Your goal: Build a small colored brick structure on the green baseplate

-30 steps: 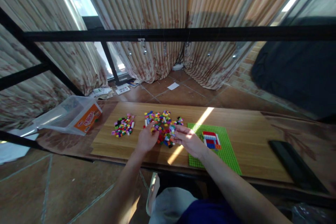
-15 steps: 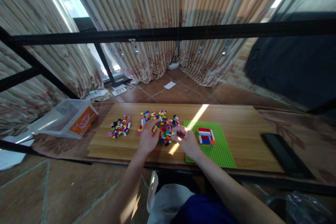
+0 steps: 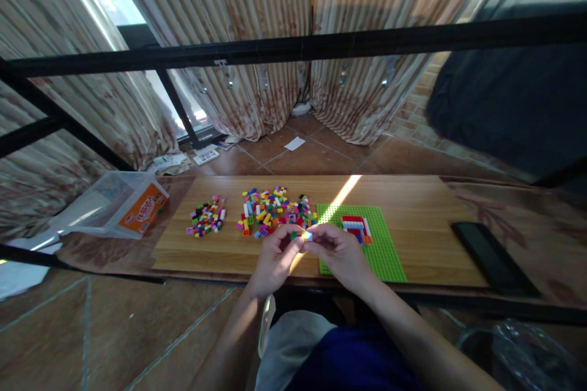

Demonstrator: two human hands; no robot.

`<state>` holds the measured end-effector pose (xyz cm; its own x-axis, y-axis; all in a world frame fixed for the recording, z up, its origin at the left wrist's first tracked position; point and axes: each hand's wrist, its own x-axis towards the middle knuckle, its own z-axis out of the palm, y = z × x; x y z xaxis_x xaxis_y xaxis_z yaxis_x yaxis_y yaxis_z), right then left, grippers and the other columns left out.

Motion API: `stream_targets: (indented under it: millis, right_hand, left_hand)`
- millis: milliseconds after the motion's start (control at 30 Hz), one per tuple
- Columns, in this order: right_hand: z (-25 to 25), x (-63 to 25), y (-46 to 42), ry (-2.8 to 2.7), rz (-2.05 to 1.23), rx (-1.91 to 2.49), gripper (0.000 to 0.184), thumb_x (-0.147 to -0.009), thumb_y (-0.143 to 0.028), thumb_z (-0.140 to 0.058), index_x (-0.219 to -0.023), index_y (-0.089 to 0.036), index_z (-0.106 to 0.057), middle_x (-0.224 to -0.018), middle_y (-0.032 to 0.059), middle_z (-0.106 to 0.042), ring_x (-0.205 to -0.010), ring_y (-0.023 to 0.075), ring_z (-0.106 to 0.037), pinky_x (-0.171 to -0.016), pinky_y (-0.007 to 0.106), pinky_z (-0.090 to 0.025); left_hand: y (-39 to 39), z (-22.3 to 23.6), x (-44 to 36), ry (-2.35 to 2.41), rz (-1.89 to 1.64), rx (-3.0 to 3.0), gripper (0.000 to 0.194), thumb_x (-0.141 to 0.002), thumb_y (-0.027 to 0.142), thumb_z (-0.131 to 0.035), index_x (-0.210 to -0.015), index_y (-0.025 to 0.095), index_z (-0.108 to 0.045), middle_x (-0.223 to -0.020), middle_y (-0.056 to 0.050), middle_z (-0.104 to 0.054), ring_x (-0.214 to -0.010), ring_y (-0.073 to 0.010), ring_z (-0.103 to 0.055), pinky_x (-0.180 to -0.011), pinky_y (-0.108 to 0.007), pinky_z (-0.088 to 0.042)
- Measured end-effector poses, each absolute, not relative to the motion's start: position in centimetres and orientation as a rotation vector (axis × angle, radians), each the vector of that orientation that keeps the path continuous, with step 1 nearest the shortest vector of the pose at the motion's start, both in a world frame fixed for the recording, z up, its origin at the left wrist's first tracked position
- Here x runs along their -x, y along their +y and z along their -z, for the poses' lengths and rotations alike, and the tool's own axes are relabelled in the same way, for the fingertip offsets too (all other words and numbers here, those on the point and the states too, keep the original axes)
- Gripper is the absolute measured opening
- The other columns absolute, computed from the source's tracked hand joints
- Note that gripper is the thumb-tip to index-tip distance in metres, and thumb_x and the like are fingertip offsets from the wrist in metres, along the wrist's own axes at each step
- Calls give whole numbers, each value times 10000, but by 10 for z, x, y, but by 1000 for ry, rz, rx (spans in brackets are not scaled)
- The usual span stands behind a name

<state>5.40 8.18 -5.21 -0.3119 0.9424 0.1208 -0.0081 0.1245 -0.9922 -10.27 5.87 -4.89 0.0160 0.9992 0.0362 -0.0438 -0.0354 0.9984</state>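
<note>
My left hand and my right hand meet fingertip to fingertip over the near side of the board. Pinched between them are small toy building bricks: a light blue brick at my right fingers, with bits of yellow and green beside it at my left. Fingers partly hide these pieces, so I cannot tell whether they are joined. Just beyond my left hand spreads a mixed pile of bricks. Right of my hands lies a green baseplate, carrying a low red, white, blue and orange brick build, partly behind my right hand.
A smaller brick pile sits on the left of the wooden board. Farther left stands a clear plastic box with an orange label. A dark flat slab lies at the right. A black metal bar crosses behind the table.
My left hand has left the pile, moving right and nearer to me, and now meets my right hand. The light blue brick stays in my right fingers. The view has shifted slightly.
</note>
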Motion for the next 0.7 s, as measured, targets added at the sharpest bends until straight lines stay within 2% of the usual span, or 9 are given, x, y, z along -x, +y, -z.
stream_targets:
  millis: [167, 367, 533, 700]
  right_hand:
    - [39, -59, 69, -1443, -1417, 941, 90, -807, -299, -666, -829, -212, -657, -714, 7, -675, -673, 157, -641, -651, 297, -514]
    - [39, -60, 63, -1267, -1526, 944, 168, -766, -364, -698, -780, -198, -678, -616, 6, -654, -551, 144, -600, -537, 280, -495]
    - [49, -59, 65, -1115, -1618, 981, 216, -722, -394, -731, -767, -189, -679, -597, -2, -644, -511, 124, -565, -528, 277, -486]
    - [59, -57, 68, -751, -1858, 898, 220, -693, -349, -767, -802, -181, -674, -678, -9, -641, -586, 100, -565, -594, 243, -477]
  left_hand:
    - [45, 38, 90, 1202, -1235, -1225, 237, -840, 393, -592, -934, 175, -600, -823, -21, -630, -708, -128, -587, -671, -228, -486]
    - [43, 43, 84, 1230, -1209, -1159, 278, -803, 415, -622, -931, 169, -613, -839, -34, -637, -707, -139, -590, -664, -249, -507]
    - [45, 55, 84, 1176, -1182, -979, 306, -760, 435, -661, -892, 164, -608, -734, -9, -622, -633, -122, -576, -644, -258, -508]
    - [46, 65, 83, 1103, -1261, -713, 325, -709, 422, -731, -877, 166, -624, -690, 20, -596, -615, -82, -564, -637, -216, -504]
